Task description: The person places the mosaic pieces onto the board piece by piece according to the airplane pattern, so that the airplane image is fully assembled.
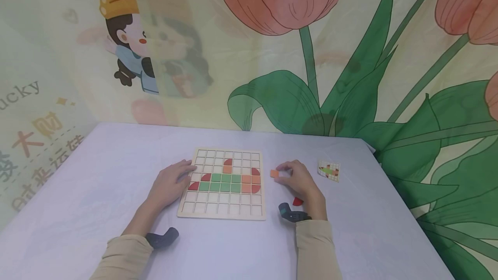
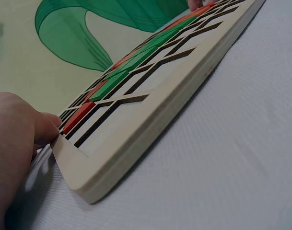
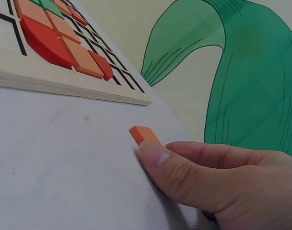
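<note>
A wooden grid board [image 1: 221,208] lies flat on the table, with several green, orange and red tiles set in its squares. My left hand [image 1: 169,183] rests at the board's left edge, fingertips touching the rim. Between thumb and fingers, my right hand [image 1: 297,179] pinches an orange square tile [image 1: 274,173] just off the board's right side. In the right wrist view the tile [image 3: 145,134] sticks out past the thumb tip. A red rounded tile [image 1: 297,202] lies on the cloth by my right wrist.
To the right of my right hand lies a small picture card [image 1: 329,170] with a coloured grid pattern. A white cloth [image 1: 233,249] covers the table. Behind it hangs a printed backdrop [image 1: 272,77] with tulips. Dark wrist cameras [image 1: 162,238] sit on both wrists.
</note>
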`<action>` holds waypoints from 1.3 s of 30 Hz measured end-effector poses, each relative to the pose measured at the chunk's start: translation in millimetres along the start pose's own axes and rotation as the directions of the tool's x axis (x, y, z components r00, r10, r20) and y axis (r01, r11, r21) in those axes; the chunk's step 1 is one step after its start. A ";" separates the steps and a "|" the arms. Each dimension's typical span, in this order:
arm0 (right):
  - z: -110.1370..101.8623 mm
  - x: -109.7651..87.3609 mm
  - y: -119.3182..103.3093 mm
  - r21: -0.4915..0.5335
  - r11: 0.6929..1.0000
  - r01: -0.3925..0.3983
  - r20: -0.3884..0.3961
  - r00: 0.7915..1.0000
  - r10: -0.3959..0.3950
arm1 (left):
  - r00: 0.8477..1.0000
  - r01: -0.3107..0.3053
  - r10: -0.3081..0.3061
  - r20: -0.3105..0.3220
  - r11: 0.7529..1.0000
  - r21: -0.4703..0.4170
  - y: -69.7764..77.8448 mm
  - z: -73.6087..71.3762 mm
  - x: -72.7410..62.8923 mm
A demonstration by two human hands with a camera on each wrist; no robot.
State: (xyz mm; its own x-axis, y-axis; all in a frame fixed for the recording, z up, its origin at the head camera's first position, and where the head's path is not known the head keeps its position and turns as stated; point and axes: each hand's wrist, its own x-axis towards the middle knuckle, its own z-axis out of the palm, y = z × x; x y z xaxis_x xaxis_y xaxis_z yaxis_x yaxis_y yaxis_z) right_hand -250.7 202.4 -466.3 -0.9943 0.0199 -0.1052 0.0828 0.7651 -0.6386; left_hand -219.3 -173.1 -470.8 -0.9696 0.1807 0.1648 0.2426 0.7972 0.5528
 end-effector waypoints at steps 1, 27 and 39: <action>0.1 0.3 0.3 0.000 1.000 -0.004 0.002 1.000 0.004 | 1.000 0.001 -0.001 -0.001 1.000 0.000 -0.1 0.0 0.0; -3.0 -0.6 0.0 0.161 0.979 -0.124 0.013 0.992 0.124 | 1.000 0.003 -0.003 -0.003 1.000 0.008 -2.3 1.1 0.3; -10.3 -1.6 -19.4 0.072 0.997 0.002 0.036 0.999 -0.005 | 1.000 0.002 -0.002 -0.006 1.000 0.011 -1.2 1.3 0.0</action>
State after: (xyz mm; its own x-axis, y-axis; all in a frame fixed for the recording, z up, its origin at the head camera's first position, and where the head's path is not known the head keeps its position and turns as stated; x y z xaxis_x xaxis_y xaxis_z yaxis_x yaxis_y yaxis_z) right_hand -251.4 194.2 -446.0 -0.9915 -0.0067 -0.1296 0.0856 0.7169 -0.6919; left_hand -219.7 -173.3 -472.5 -0.9699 0.1757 0.1687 0.2403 0.8038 0.5442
